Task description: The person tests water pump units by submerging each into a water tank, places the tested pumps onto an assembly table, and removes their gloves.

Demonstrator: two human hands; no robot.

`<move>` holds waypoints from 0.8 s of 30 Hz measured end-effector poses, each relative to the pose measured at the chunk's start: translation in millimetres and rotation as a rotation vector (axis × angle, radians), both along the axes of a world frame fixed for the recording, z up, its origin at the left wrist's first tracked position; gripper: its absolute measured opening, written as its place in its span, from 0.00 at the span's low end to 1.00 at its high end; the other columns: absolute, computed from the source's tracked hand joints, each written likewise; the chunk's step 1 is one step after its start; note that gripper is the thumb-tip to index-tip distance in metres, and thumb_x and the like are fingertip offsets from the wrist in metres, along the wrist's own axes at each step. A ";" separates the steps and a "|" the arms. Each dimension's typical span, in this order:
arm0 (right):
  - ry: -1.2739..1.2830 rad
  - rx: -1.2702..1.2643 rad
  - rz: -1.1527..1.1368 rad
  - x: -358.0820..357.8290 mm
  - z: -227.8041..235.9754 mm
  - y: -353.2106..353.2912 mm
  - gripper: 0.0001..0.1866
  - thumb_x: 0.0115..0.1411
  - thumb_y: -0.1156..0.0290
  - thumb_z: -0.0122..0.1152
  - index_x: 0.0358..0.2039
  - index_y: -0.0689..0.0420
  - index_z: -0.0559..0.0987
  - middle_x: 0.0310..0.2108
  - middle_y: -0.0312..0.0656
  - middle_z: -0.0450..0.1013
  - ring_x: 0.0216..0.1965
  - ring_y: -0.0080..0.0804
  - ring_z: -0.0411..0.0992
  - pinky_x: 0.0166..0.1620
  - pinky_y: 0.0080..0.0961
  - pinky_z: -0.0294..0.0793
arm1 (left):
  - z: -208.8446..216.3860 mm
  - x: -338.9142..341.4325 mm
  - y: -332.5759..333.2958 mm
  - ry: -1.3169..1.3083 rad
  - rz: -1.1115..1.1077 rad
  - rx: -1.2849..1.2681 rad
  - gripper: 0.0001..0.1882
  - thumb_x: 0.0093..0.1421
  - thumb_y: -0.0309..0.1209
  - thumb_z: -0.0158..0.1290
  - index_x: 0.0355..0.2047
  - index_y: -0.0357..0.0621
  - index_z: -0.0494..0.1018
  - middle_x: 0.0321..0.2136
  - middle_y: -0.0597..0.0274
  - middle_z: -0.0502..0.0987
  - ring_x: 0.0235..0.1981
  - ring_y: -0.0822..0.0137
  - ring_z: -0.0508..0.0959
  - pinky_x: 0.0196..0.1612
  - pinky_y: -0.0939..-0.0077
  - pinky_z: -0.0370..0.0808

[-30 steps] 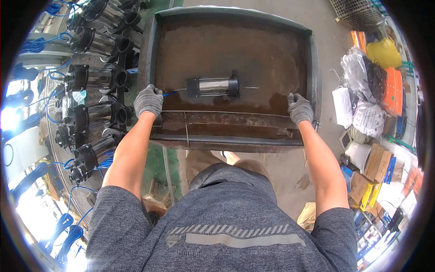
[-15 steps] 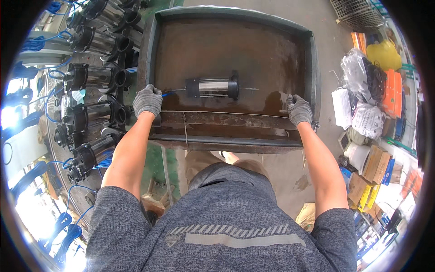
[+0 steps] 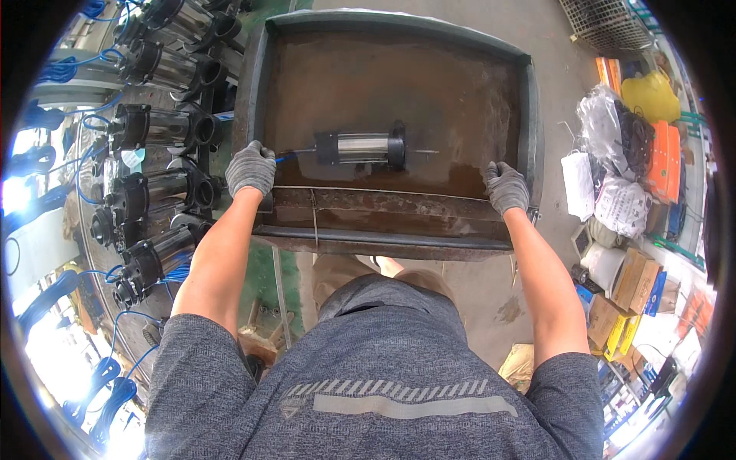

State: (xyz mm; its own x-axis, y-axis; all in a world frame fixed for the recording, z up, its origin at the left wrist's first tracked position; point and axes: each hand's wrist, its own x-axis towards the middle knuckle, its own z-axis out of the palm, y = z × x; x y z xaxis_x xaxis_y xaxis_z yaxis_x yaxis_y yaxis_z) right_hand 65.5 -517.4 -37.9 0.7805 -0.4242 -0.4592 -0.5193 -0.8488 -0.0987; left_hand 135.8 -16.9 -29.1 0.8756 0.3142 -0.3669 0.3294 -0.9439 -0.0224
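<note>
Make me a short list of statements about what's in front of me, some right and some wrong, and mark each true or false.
1. The left hand and the right hand both wear grey gloves. True.
2. A silver-and-black cylinder lies inside the open metal tank. True.
3. The left hand is wrapped around the cylinder's body. False: it is at the tank's left side, away from that body.
4. Similar cylinders are lined up left of the tank. True.
5. The person's sleeves are bright red. False: the sleeves are dark grey.
</note>
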 end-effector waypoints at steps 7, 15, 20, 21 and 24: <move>-0.008 0.007 -0.003 -0.3 -1.6 0.0 0.26 0.73 0.47 0.48 0.55 0.53 0.83 0.51 0.56 0.80 0.55 0.59 0.77 0.58 0.51 0.76 | 1.3 -0.2 -0.8 0.002 -0.002 0.013 0.19 0.69 0.45 0.49 0.47 0.48 0.81 0.43 0.45 0.85 0.48 0.42 0.83 0.52 0.47 0.79; -0.028 -0.027 0.015 -0.9 -3.1 -0.4 0.26 0.73 0.48 0.49 0.55 0.54 0.83 0.52 0.56 0.80 0.56 0.59 0.76 0.59 0.50 0.76 | 3.7 -0.4 -1.7 -0.003 -0.002 0.000 0.18 0.68 0.45 0.50 0.46 0.49 0.81 0.43 0.46 0.85 0.48 0.43 0.83 0.52 0.47 0.79; -0.006 0.020 -0.027 -0.1 -4.5 -1.9 0.27 0.72 0.48 0.49 0.55 0.54 0.83 0.53 0.56 0.79 0.56 0.59 0.76 0.60 0.50 0.75 | 4.8 -0.3 -2.2 0.003 0.005 -0.003 0.18 0.68 0.45 0.50 0.46 0.50 0.82 0.43 0.47 0.85 0.48 0.43 0.83 0.52 0.48 0.79; -0.007 0.022 -0.015 0.1 -4.2 -2.1 0.27 0.72 0.48 0.49 0.56 0.54 0.83 0.53 0.56 0.79 0.57 0.59 0.76 0.60 0.49 0.75 | 4.9 -0.3 -2.3 0.003 0.006 -0.004 0.18 0.68 0.45 0.50 0.46 0.50 0.81 0.43 0.47 0.85 0.48 0.43 0.83 0.52 0.48 0.79; 0.006 0.006 -0.001 0.3 -2.5 -1.6 0.27 0.73 0.48 0.49 0.56 0.54 0.83 0.53 0.56 0.79 0.57 0.58 0.76 0.60 0.49 0.75 | 4.7 -0.3 -2.1 0.000 0.005 -0.004 0.18 0.68 0.46 0.50 0.47 0.50 0.81 0.43 0.47 0.85 0.48 0.43 0.83 0.52 0.47 0.79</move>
State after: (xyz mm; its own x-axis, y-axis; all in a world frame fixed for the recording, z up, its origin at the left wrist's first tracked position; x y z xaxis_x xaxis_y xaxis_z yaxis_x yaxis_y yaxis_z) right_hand 65.8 -519.0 -40.3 0.7771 -0.4222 -0.4667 -0.5211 -0.8475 -0.1009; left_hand 135.6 -19.0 -24.4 0.8743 0.3167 -0.3679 0.3337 -0.9425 -0.0182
